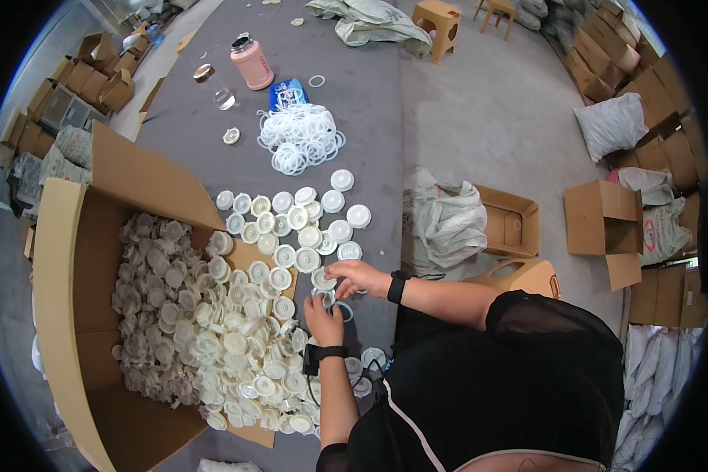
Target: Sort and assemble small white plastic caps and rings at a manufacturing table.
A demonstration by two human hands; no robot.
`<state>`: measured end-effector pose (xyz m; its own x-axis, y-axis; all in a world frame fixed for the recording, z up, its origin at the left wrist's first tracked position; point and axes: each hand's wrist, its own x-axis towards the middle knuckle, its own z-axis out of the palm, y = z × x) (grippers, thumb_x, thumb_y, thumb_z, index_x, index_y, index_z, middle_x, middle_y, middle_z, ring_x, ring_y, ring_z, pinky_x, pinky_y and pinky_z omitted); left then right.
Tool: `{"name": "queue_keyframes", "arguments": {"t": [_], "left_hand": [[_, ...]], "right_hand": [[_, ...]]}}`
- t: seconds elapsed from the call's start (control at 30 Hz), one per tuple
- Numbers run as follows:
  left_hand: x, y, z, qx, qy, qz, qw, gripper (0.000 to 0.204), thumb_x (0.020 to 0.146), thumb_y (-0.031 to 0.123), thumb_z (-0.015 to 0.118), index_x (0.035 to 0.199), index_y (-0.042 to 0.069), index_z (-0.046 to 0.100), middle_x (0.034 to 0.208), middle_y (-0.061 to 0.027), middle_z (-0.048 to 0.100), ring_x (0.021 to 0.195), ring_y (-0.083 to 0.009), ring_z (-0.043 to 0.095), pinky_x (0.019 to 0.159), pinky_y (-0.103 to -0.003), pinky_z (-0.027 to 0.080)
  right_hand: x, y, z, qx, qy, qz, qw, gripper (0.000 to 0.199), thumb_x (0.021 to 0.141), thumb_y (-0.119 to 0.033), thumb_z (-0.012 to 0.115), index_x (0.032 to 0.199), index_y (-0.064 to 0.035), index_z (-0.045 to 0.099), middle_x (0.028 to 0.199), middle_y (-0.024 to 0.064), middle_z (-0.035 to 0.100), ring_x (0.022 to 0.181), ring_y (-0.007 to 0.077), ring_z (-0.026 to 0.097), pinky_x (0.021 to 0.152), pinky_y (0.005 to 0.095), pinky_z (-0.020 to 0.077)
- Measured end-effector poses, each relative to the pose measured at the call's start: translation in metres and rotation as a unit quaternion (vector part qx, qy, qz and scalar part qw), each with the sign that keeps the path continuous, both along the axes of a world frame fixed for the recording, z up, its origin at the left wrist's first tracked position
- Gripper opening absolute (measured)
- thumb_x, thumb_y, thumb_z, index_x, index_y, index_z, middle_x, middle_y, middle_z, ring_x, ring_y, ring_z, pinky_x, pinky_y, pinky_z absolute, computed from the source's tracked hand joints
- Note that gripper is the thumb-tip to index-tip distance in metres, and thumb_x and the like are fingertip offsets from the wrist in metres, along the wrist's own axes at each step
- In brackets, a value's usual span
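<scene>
At the table's near edge my left hand (323, 321) has its fingers curled round the rim of a pale round plastic lid (322, 297). Just beyond it, the thumb and bent fingers of my right hand (357, 277) are at the edge of another plastic lid (321, 279). A translucent ring (343, 312) lies beside my left hand. Part of a second ring shows under my right hand. More white lids (307, 260) are spread over the grey tabletop past my hands. A heap of lids (236, 354) spills out of a tipped cardboard box (94, 330) on the left.
Loose white rings (300, 138) are piled farther along the table. Beyond them stand a blue packet (288, 93), a pink bottle (252, 63) and a clear jar (216, 88). An orange stool (519, 274), an open carton (511, 222) and a white sack (444, 220) stand right of the table.
</scene>
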<state>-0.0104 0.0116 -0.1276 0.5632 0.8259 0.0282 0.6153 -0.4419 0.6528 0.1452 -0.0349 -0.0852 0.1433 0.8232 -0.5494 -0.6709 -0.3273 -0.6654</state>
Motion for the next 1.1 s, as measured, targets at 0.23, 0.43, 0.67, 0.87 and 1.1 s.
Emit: {"name": "queue_keyframes", "arguments": {"t": [0.23, 0.43, 0.67, 0.87, 1.1], "left_hand": [[-0.004, 0.020, -0.017, -0.093, -0.076, 0.054, 0.991, 0.009, 0.069, 0.004, 0.053, 0.077, 0.001, 0.054, 0.079, -0.0118, 0.051, 0.071, -0.0255, 0.051, 0.065, -0.033, 0.042], [-0.010, 0.011, -0.007, -0.113, -0.024, 0.035, 0.993, 0.010, 0.067, 0.004, 0.056, 0.076, 0.001, 0.052, 0.077, -0.0118, 0.050, 0.069, -0.0260, 0.051, 0.064, -0.033, 0.042], [-0.014, -0.007, -0.024, -0.026, 0.144, 0.009, 0.989, 0.019, 0.062, 0.011, 0.062, 0.076, 0.004, 0.051, 0.077, -0.0113, 0.050, 0.072, -0.0300, 0.052, 0.064, -0.038, 0.043], [-0.018, -0.002, -0.015, -0.317, -0.214, 0.171, 0.908, 0.016, 0.069, 0.003, 0.062, 0.080, 0.000, 0.051, 0.065, -0.0030, 0.054, 0.054, -0.0082, 0.049, 0.050, -0.019, 0.041], [-0.019, -0.014, 0.039, -0.552, -0.452, 0.281, 0.642, 0.013, 0.078, 0.007, 0.057, 0.090, 0.003, 0.054, 0.077, -0.0062, 0.059, 0.058, -0.0112, 0.057, 0.052, -0.021, 0.048]], "right_hand": [[-0.015, -0.016, -0.033, 0.050, -0.313, 0.112, 0.942, 0.038, 0.076, -0.012, 0.048, 0.113, -0.0057, 0.044, 0.110, 0.0079, 0.049, 0.074, 0.0137, 0.057, 0.061, 0.0256, 0.0445], [-0.022, -0.016, -0.048, 0.131, -0.599, 0.190, 0.767, 0.039, 0.067, 0.001, 0.045, 0.105, -0.0090, 0.048, 0.112, 0.0116, 0.045, 0.091, 0.0279, 0.051, 0.070, 0.0349, 0.0446], [-0.025, -0.018, -0.061, 0.117, -0.704, 0.268, 0.647, 0.023, 0.067, -0.006, 0.052, 0.091, -0.0062, 0.050, 0.086, 0.0082, 0.050, 0.074, 0.0263, 0.054, 0.059, 0.0368, 0.0440], [-0.025, -0.015, -0.037, 0.069, -0.522, 0.123, 0.841, 0.019, 0.070, -0.012, 0.056, 0.087, -0.0025, 0.052, 0.073, 0.0090, 0.053, 0.063, 0.0208, 0.056, 0.054, 0.0335, 0.0441], [-0.031, -0.018, -0.026, -0.024, 0.050, 0.006, 0.998, 0.019, 0.077, -0.016, 0.055, 0.093, -0.0067, 0.049, 0.069, 0.0014, 0.053, 0.053, 0.0098, 0.052, 0.044, 0.0200, 0.0383]]}}
